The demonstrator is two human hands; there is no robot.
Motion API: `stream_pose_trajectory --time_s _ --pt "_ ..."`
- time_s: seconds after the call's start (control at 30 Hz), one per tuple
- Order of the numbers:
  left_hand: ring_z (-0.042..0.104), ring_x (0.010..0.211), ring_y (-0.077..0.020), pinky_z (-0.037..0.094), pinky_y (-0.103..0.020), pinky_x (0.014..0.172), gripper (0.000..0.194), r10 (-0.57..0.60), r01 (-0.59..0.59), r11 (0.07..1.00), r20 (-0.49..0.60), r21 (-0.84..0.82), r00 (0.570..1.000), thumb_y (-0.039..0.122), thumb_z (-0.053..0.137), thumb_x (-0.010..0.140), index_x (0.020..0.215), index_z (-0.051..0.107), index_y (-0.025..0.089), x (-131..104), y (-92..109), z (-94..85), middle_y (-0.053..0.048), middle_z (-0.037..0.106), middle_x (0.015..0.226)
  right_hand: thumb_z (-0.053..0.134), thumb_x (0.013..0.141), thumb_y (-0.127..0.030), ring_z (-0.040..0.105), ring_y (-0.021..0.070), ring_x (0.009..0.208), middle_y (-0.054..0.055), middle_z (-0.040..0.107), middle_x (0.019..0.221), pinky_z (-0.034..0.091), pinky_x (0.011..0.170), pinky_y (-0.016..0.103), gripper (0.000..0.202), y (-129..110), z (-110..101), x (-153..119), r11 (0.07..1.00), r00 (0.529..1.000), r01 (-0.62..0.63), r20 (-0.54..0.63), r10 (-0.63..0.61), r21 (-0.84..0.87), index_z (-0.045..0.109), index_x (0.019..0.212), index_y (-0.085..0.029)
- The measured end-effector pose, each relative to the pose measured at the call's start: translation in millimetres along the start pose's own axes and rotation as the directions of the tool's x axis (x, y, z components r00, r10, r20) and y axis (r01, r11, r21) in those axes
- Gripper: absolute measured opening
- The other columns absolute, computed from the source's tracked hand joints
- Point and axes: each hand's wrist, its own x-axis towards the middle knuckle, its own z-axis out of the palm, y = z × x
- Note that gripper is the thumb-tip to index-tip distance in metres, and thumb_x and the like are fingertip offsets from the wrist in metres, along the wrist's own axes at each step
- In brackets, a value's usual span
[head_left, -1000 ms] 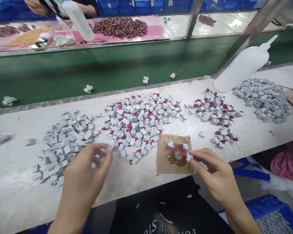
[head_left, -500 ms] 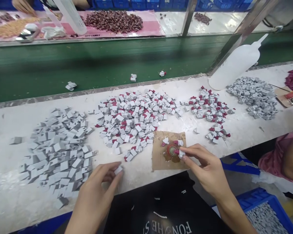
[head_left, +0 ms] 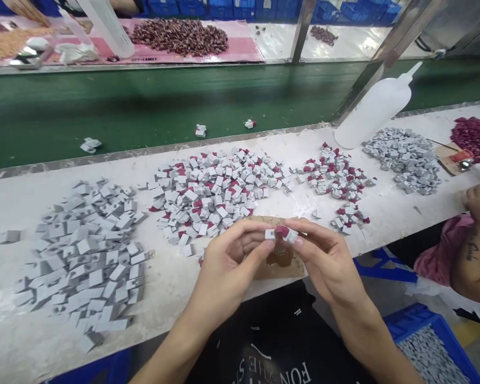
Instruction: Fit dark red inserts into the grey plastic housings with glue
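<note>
My left hand [head_left: 234, 261] pinches a small grey plastic block [head_left: 269, 234] between thumb and fingertips. Facing it, my right hand [head_left: 328, 256] pinches a grey-and-maroon plastic piece [head_left: 287, 233], its maroon end turned toward the block. The two pieces are very close; whether they touch I cannot tell. Below them lies a brown cardboard square [head_left: 264, 272] with a wet amber patch [head_left: 280, 258], partly hidden by my hands. To the left is a heap of grey blocks [head_left: 88, 250]. Behind my hands spreads a heap of joined grey-and-maroon pieces [head_left: 208, 192].
A smaller grey-and-maroon heap [head_left: 336, 173], grey parts [head_left: 404, 160] and maroon parts [head_left: 474, 136] lie rightward. A white squeeze bottle [head_left: 372, 109] leans near the post. Beyond runs a green conveyor belt [head_left: 152, 106] carrying several pieces. A co-worker's arm [head_left: 474, 250] is at right.
My left hand has moved right and up with the grey block, away from the table. My right hand has lifted its piece off the cardboard, and both pieces now face each other. Belt pieces shifted left.
</note>
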Motion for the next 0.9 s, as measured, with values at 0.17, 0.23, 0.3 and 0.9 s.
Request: stream_pose_trajectory --time_s 0.17,0.23,0.3,0.9 --pt "0.089 0.109 -0.0266 0.077 -0.037 0.098 0.013 -0.034 0.034 0.998 -0.01 0.05 0.999 0.035 0.088 0.103 0.113 0.089 0.027 2 -3 -2.7 -0.007 0.09 0.12 0.094 0.105 -0.039 0.087 0.0191 0.118 0.002 0.091 0.12 0.071 0.103 0.027 0.016 1 -1 2 0.997 0.999 0.034 0.001 -0.034 -0.065 0.097 0.121 -0.041" --pt "0.088 0.109 -0.0273 0.076 -0.039 0.098 0.013 -0.045 0.046 0.995 -0.017 0.093 0.999 0.035 0.088 0.103 0.113 0.089 0.028 2 -2 -4.3 -0.006 0.09 0.119 0.093 0.106 -0.038 0.085 0.0187 0.113 0.003 0.089 0.114 0.071 0.1 0.027 0.016 0 -1 3 0.992 0.999 0.037 0.008 -0.037 -0.117 0.097 0.122 -0.041" --pt "0.088 0.108 -0.0271 0.076 -0.04 0.099 0.012 -0.037 0.038 0.989 -0.007 0.142 0.999 0.034 0.085 0.103 0.113 0.09 0.029 3 -1 -5.7 -0.005 0.089 0.117 0.092 0.106 -0.036 0.083 0.0179 0.099 0.003 0.085 0.106 0.071 0.086 0.028 0.016 -2 -1 5 0.984 0.999 0.035 0.026 -0.031 -0.173 0.097 0.121 -0.04" --pt "0.075 0.097 -0.0239 0.065 -0.038 0.089 0.017 0.245 -0.038 0.824 -0.295 0.566 0.923 0.023 0.078 0.093 0.109 0.079 0.021 130 48 -66.7 -0.007 0.082 0.107 0.069 0.102 0.005 0.062 0.0334 0.15 0.017 0.074 0.159 0.044 0.136 0.055 0.042 -13 97 325 0.478 0.97 0.24 0.224 -0.092 -0.845 0.085 0.137 -0.013"
